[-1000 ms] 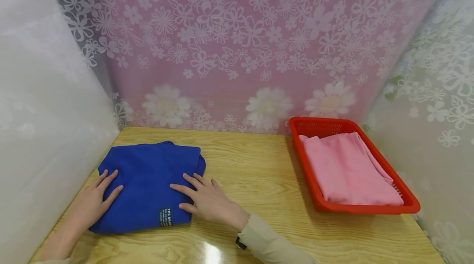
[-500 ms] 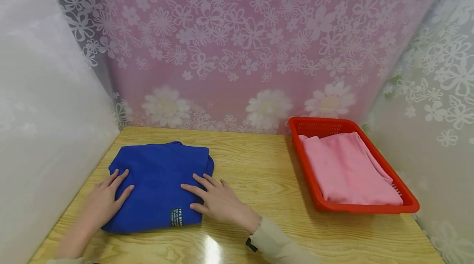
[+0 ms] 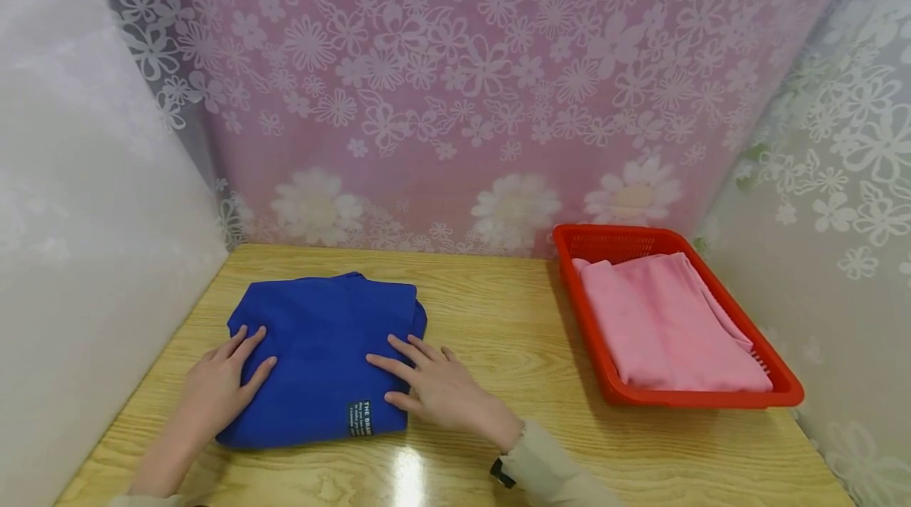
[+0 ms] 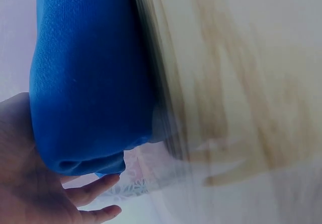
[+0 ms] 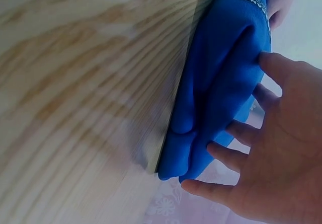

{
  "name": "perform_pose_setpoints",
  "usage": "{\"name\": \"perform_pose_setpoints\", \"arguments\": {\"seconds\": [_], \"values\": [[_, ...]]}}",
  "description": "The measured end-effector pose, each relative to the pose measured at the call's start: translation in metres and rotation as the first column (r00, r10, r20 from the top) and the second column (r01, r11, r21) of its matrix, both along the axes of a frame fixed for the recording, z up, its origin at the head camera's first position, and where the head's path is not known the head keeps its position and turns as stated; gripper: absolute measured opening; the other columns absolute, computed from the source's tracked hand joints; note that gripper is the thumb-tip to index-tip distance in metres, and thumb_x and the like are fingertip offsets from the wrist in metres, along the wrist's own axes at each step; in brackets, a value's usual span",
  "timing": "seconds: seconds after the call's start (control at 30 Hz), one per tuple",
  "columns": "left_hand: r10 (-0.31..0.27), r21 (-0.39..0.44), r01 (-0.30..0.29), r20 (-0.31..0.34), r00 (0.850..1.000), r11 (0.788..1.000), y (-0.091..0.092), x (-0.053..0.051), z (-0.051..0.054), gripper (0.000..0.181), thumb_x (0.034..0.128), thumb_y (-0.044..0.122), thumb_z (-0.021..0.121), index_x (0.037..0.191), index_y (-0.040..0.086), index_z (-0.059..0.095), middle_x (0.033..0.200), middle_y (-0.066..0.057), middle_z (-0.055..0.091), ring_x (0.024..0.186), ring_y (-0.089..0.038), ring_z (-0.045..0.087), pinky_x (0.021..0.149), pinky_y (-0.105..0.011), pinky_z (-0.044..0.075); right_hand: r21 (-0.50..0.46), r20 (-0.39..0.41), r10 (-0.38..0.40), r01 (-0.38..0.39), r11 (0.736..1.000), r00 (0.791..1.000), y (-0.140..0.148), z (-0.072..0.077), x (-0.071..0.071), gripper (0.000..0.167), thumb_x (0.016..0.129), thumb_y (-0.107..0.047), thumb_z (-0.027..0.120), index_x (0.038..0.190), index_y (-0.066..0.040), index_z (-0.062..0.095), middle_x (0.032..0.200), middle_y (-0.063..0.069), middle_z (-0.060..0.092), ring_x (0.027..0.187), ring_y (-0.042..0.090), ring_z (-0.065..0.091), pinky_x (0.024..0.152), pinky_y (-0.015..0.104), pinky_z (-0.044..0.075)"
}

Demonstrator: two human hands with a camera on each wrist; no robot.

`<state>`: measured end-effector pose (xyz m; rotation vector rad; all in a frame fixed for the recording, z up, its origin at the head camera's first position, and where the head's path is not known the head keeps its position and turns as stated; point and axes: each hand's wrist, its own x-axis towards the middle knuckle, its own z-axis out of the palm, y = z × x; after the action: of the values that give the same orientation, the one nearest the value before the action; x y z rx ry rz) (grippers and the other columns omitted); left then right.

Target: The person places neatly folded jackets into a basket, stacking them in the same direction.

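A folded blue garment lies flat at the left of the table, a dark label with white lettering near its front right corner. On its left edge rests my left hand, fingers spread over the cloth. My right hand touches the opposite side in the same spread way. In the left wrist view, the blue garment shows a thick rounded edge beside the left hand. Stacked layers of the blue garment appear in the right wrist view, with the right hand's fingers along them.
A red plastic basket stands at the right of the wooden table. Inside it is a folded pink cloth. Flower-patterned curtains enclose the back and both sides.
Both hands and the blue garment between them have slid to the right across the table. The fold of the garment looks unchanged, and the basket stays in place.
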<state>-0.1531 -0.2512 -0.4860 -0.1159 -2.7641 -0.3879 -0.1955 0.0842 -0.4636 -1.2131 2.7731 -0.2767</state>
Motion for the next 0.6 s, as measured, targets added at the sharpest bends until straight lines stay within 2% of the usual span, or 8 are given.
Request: {"name": "perform_pose_setpoints", "arguments": {"seconds": [0.43,0.6], "values": [[-0.044,0.029,0.044,-0.001,0.999,0.999,0.022,-0.005,0.000,0.057,0.0961,0.031,0.070,0.142,-0.001,0.057,0.142,-0.037,0.049,0.119,-0.060,0.053,0.093,-0.070,0.044,-0.007,0.063,-0.052,0.053,0.999,0.997,0.026,0.002,0.002,0.057,0.106,-0.054,0.040,0.159,-0.049,0.020,0.170,-0.008,0.014,0.156,0.026,0.016,0.114,0.067,0.029],[-0.066,0.049,0.066,0.001,0.998,0.997,0.020,-0.004,0.000,0.058,0.0948,0.033,0.071,0.143,0.002,0.058,0.143,-0.035,0.049,0.119,-0.060,0.052,0.092,-0.072,0.043,-0.021,0.073,-0.059,0.061,0.998,0.996,0.031,0.003,0.003,0.057,0.106,-0.053,0.042,0.159,-0.047,0.023,0.170,-0.006,0.015,0.156,0.027,0.014,0.114,0.067,0.028]]}}
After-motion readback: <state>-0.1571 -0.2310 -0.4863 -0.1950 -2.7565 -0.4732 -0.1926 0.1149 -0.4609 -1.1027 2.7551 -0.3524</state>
